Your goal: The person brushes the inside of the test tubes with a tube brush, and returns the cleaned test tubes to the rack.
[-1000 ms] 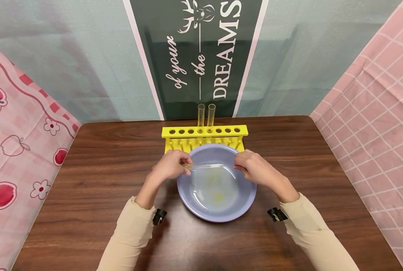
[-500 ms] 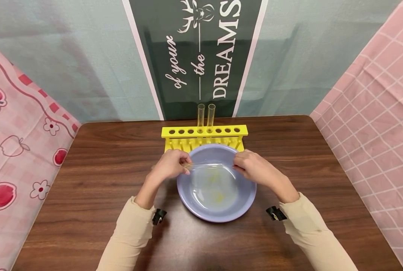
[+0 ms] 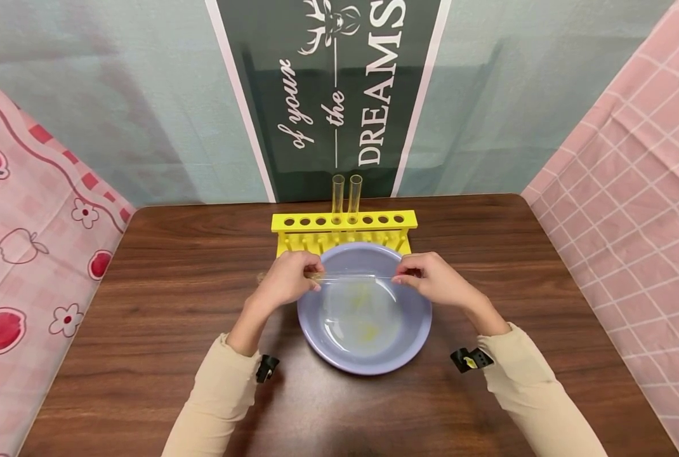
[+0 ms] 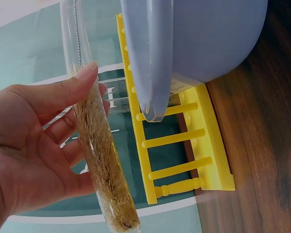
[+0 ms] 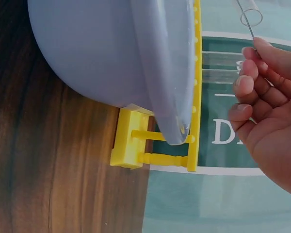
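Pink grid cloth [image 3: 639, 197] beside wooden table [image 3: 185, 292]

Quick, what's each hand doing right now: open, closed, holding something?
Left hand: closed round a clear tube with brush bristles inside.
Right hand: closed, pinching the brush's thin wire handle.

a test-tube rack [image 3: 344, 226] and printed cloths [image 3: 465, 108] suggest a makeshift lab.

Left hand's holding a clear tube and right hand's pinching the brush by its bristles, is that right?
No: the right hand pinches its wire stem, as the right wrist view shows; the bristles are inside the clear tube, which the left hand holds.
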`<action>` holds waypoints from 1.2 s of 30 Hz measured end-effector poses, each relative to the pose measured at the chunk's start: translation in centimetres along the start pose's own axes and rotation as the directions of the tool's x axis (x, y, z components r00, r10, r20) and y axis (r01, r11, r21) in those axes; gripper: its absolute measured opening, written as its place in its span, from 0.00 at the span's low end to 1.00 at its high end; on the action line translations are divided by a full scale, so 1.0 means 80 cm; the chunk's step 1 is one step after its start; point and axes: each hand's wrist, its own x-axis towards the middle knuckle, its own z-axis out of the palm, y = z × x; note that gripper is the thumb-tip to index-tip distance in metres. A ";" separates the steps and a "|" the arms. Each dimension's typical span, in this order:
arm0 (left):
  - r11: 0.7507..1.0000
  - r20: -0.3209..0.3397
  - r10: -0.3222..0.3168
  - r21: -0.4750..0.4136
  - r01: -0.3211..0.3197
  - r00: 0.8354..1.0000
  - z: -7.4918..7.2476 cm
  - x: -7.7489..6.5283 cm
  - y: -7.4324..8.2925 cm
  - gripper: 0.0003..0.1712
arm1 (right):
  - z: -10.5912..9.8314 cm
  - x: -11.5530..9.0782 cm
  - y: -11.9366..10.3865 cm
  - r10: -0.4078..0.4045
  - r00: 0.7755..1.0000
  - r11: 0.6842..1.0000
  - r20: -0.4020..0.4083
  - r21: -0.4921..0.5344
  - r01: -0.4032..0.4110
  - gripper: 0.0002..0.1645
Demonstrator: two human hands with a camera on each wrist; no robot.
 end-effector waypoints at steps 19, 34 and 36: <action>1.000 -0.036 -0.023 0.016 0.023 0.999 0.007 0.001 0.009 0.09 | -0.010 0.011 0.003 0.355 0.921 0.889 0.159 0.248 -0.385 0.13; 0.991 -0.083 0.013 0.133 -0.001 0.996 0.013 -0.001 0.014 0.09 | -0.013 0.015 0.011 0.481 0.829 0.709 0.286 0.430 -0.559 0.14; 0.989 -0.091 0.027 0.147 -0.014 0.995 0.013 -0.002 0.014 0.10 | -0.013 0.015 0.011 0.481 0.823 0.684 0.304 0.457 -0.568 0.13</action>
